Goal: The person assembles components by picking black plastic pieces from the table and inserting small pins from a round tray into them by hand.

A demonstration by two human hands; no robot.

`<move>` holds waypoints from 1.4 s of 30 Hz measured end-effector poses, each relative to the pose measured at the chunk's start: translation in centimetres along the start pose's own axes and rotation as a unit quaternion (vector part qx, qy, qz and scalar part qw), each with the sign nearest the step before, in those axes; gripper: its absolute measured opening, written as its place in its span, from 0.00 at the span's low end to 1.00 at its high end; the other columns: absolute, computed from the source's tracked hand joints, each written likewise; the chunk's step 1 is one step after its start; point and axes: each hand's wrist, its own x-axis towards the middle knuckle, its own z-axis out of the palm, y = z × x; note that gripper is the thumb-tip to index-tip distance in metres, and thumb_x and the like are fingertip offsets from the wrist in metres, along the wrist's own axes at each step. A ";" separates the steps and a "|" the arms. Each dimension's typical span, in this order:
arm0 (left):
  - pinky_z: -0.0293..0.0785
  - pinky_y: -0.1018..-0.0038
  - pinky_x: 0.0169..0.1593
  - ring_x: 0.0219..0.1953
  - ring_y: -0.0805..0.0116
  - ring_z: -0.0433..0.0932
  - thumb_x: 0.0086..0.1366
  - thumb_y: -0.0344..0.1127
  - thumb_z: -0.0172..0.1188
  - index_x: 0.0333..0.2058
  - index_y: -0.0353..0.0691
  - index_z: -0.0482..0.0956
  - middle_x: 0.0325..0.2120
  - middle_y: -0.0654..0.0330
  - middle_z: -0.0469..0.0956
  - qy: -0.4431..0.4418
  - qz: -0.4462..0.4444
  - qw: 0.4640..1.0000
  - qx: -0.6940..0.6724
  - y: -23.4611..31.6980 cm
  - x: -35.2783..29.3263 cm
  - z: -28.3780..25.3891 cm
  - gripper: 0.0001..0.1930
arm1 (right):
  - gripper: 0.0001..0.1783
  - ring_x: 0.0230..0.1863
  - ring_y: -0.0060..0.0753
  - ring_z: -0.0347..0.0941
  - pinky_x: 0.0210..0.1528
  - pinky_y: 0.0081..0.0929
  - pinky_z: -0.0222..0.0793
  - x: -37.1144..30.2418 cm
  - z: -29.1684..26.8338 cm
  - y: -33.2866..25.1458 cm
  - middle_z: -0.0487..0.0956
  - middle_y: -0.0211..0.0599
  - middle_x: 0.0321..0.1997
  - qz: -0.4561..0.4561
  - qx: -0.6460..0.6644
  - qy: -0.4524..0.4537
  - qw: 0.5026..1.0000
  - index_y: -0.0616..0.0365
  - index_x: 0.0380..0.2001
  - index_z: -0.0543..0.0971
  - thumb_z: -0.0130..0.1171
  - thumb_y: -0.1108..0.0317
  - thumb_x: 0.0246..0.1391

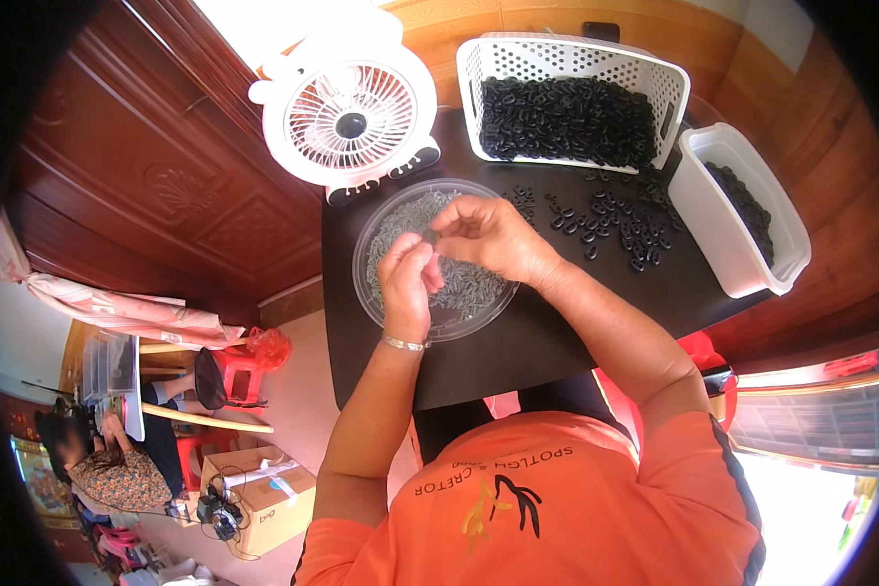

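Observation:
My left hand (409, 280) and my right hand (490, 237) meet above a round see-through tub (359, 283). Small grey, slender pieces (464, 295) fill much of the tub. The fingers of both hands are bent into a pinch and come together near its middle. Whatever sits between the fingertips is too small and too covered to make out. To the right of the tub, many small black ring-like pieces (610, 220) lie loose on the dark table (469, 376).
Behind the loose pieces stands a white perforated basket (571, 59) heaped with black pieces. A white bin (728, 230) at the right holds more. A white fan (350, 122) stands at the back left. Far left, another person (122, 474) sits near a cardboard box (264, 508).

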 end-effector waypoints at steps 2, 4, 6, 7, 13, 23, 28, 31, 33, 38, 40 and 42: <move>0.61 0.81 0.19 0.15 0.75 0.67 0.58 0.34 0.49 0.26 0.38 0.69 0.15 0.64 0.68 0.006 -0.004 1.000 -0.015 -0.2 0.0 -0.2 0.06 | 0.11 0.34 0.18 0.73 0.41 0.19 0.70 -0.1 0.4 -0.1 0.77 0.31 0.30 -0.011 -0.010 -0.005 1.000 0.64 0.35 0.74 0.61 0.76 0.46; 0.61 0.81 0.19 0.15 0.74 0.68 0.58 0.34 0.50 0.27 0.37 0.70 0.15 0.64 0.69 0.011 -0.008 0.999 -0.030 -0.3 0.0 -0.2 0.06 | 0.14 0.32 0.19 0.73 0.38 0.19 0.70 -0.2 0.7 -0.6 0.76 0.32 0.28 -0.024 -0.077 0.001 0.997 0.63 0.35 0.72 0.63 0.75 0.44; 0.62 0.80 0.20 0.16 0.73 0.69 0.57 0.34 0.51 0.29 0.36 0.71 0.16 0.63 0.70 0.016 -0.021 0.998 -0.051 -0.3 0.0 -0.2 0.07 | 0.15 0.31 0.20 0.73 0.36 0.19 0.70 -0.2 1.1 -0.4 0.76 0.32 0.27 -0.022 -0.093 0.012 0.995 0.62 0.35 0.71 0.63 0.76 0.42; 0.62 0.80 0.20 0.16 0.73 0.69 0.57 0.34 0.51 0.29 0.36 0.71 0.16 0.63 0.70 0.016 -0.021 0.998 -0.051 -0.4 0.0 -0.2 0.07 | 0.15 0.30 0.20 0.73 0.34 0.19 0.70 -0.2 1.1 -0.3 0.76 0.32 0.26 -0.020 -0.110 0.023 0.994 0.62 0.34 0.71 0.63 0.76 0.41; 0.63 0.80 0.20 0.15 0.74 0.68 0.58 0.37 0.49 0.26 0.37 0.71 0.15 0.62 0.70 0.022 -0.023 0.996 -0.079 -0.1 -0.1 0.2 0.09 | 0.15 0.28 0.20 0.73 0.31 0.20 0.70 -0.3 0.8 -0.9 0.76 0.32 0.25 -0.050 -0.180 0.015 0.982 0.62 0.34 0.71 0.63 0.76 0.40; 0.63 0.81 0.19 0.16 0.75 0.69 0.60 0.39 0.49 0.26 0.39 0.70 0.16 0.62 0.71 -0.043 -0.002 0.999 -0.014 -0.9 0.4 -0.3 0.10 | 0.14 0.27 0.23 0.75 0.33 0.23 0.71 -0.4 0.7 -0.9 0.77 0.33 0.23 -0.067 -0.172 -0.022 0.983 0.62 0.33 0.72 0.61 0.78 0.39; 0.63 0.81 0.20 0.17 0.74 0.69 0.61 0.39 0.49 0.27 0.39 0.70 0.17 0.62 0.72 -0.037 0.014 0.999 -0.016 -1.0 0.3 0.0 0.10 | 0.14 0.26 0.26 0.76 0.31 0.24 0.71 -0.3 1.3 -0.3 0.77 0.36 0.24 -0.090 -0.202 0.016 0.975 0.62 0.33 0.74 0.61 0.78 0.38; 0.63 0.80 0.21 0.17 0.74 0.69 0.62 0.40 0.48 0.28 0.37 0.71 0.16 0.61 0.72 -0.022 0.007 1.000 -0.006 -0.9 0.3 0.1 0.11 | 0.14 0.25 0.29 0.75 0.29 0.26 0.71 -0.4 1.5 -0.1 0.76 0.37 0.25 -0.180 -0.281 0.056 0.941 0.60 0.33 0.76 0.63 0.76 0.37; 0.63 0.80 0.22 0.17 0.73 0.70 0.62 0.40 0.47 0.29 0.35 0.71 0.17 0.58 0.74 -0.016 -0.001 0.999 -0.034 -0.9 0.2 0.0 0.13 | 0.15 0.24 0.30 0.75 0.29 0.27 0.71 -0.5 1.4 -0.3 0.76 0.37 0.26 -0.182 -0.282 0.058 0.940 0.60 0.33 0.77 0.64 0.75 0.37; 0.64 0.79 0.23 0.17 0.72 0.70 0.62 0.41 0.46 0.30 0.34 0.71 0.18 0.56 0.75 -0.019 0.021 0.999 -0.038 -0.5 0.1 -0.2 0.14 | 0.16 0.24 0.32 0.74 0.28 0.29 0.70 -0.5 1.2 -0.5 0.75 0.36 0.25 -0.206 -0.278 0.057 0.936 0.58 0.34 0.78 0.66 0.71 0.38; 0.64 0.79 0.23 0.18 0.72 0.70 0.62 0.41 0.46 0.30 0.33 0.71 0.18 0.56 0.75 -0.024 0.026 0.999 -0.033 -0.5 0.1 -0.3 0.15 | 0.16 0.25 0.34 0.74 0.29 0.29 0.70 -0.5 1.2 -0.7 0.75 0.36 0.25 -0.208 -0.281 0.056 0.935 0.57 0.34 0.78 0.66 0.70 0.38; 0.63 0.79 0.23 0.18 0.72 0.70 0.61 0.41 0.46 0.29 0.33 0.71 0.18 0.56 0.75 -0.023 0.032 0.999 -0.033 -0.5 0.0 -0.3 0.14 | 0.16 0.26 0.35 0.74 0.29 0.29 0.70 -0.6 1.2 -0.7 0.75 0.36 0.25 -0.210 -0.287 0.056 0.933 0.57 0.34 0.78 0.66 0.69 0.38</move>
